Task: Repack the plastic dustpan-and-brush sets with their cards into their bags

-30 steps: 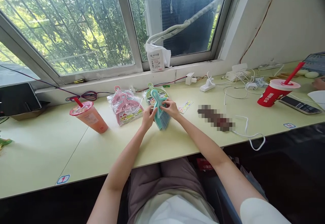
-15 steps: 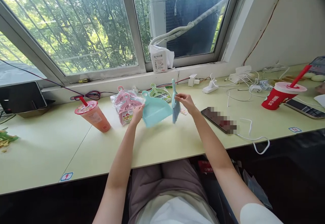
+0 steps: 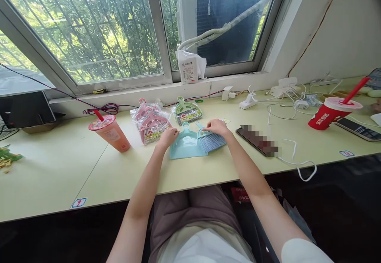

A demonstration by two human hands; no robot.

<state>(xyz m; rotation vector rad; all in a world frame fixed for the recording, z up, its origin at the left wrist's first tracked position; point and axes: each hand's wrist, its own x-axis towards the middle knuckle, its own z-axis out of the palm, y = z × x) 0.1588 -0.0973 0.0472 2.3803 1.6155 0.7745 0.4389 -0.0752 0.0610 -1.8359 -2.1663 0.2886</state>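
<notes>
Dustpan [image 3: 186, 144], light blue, quantity one: lies on the pale worktop [image 3: 127, 177], open edge towards the person. Left hand [image 3: 169, 136]: at the dustpan's rear left corner, fingers narrow, closed on the rim. Right hand [image 3: 217, 127]: fingers narrow, closed round the handle of one hand brush [image 3: 212, 140]. Its blue-grey bristles overlap the dustpan's right side; whether they touch it cannot be told.

Left of the dustpan and slightly behind it: pink packaged sets [image 3: 153, 126], at least two, in clear film, with printed cards; text not legible. Behind the dustpan: one green packaged set [image 3: 187, 111], likewise with a printed card.

Drink cups, two, each with a red straw. The orange one [image 3: 113, 135] leans in view, left of the dustpan, with a pale label, unreadable. The red one [image 3: 323, 116], well to the right, bears white characters, too small to read.

Phones, two, both right of the dustpan: the nearer [image 3: 253, 140], screen masked, and the farther [image 3: 358, 130], beyond the red cup.

Blue-bordered stickers, two: one [image 3: 79, 203] left of the dustpan and nearer the person, one [image 3: 347, 153] far right; red markings not certain.
</notes>
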